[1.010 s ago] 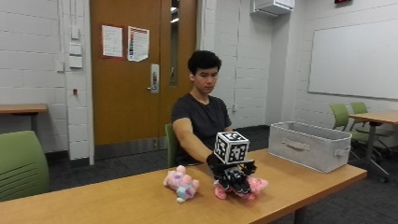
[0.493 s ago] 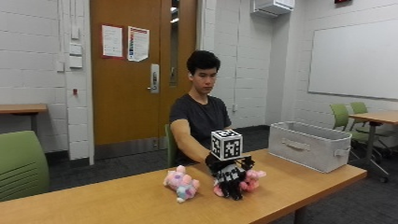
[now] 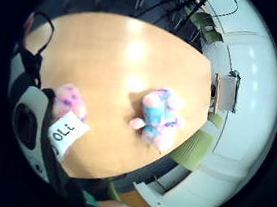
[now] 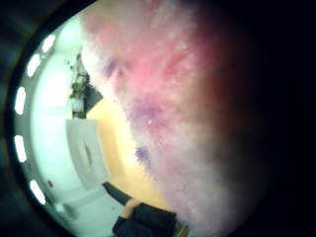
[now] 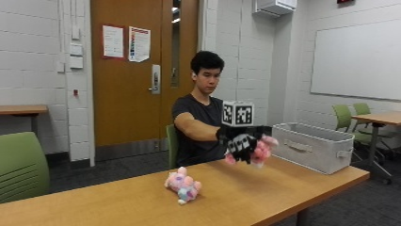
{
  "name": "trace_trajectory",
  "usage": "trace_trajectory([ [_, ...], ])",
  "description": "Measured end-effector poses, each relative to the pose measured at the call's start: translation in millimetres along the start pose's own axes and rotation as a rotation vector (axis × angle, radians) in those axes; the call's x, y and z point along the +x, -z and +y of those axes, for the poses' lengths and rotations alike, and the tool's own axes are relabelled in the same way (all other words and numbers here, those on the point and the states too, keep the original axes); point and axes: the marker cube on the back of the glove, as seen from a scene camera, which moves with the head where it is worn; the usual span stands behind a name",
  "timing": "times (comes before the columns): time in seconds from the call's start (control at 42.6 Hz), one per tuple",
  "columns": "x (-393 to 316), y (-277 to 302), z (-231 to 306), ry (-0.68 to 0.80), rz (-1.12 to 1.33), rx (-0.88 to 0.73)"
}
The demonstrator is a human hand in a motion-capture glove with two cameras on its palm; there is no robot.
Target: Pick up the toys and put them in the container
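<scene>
While the gloved right hand [image 5: 243, 143] is raised above the table [image 5: 263, 197], the items stand as follows.

Right hand: fingers curled round a pink plush toy [image 5: 262, 149], held in the air clear of the table top.

Held toy: fluffy pink fur with purple patches; it fills most of the thumb-side palm view [image 4: 197, 113]; a white tag with dark lettering [image 3: 68, 130] hangs from it.

Second plush toy [image 5: 182, 184]: pink, blue and purple fur, lying on the table, well apart from the hand on the side away from the container.

Container [image 5: 314, 146]: pale grey fabric bin with side handles, standing on the table's far end, near the raised hand.
</scene>
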Motion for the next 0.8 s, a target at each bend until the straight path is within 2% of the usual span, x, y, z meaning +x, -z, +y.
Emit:
trace_trajectory([
  [0.141,-32.7,80.3,7.2,-0.063,0.013,0.148],
  [0.235,-59.7,122.7,18.7,-0.071,0.011,0.169],
  [0.399,-149.6,195.1,42.5,0.032,0.005,0.233],
  [0.54,-237.8,229.1,69.9,0.115,0.019,0.300],
  [0.799,-387.0,252.0,130.3,0.334,-0.031,0.293],
])
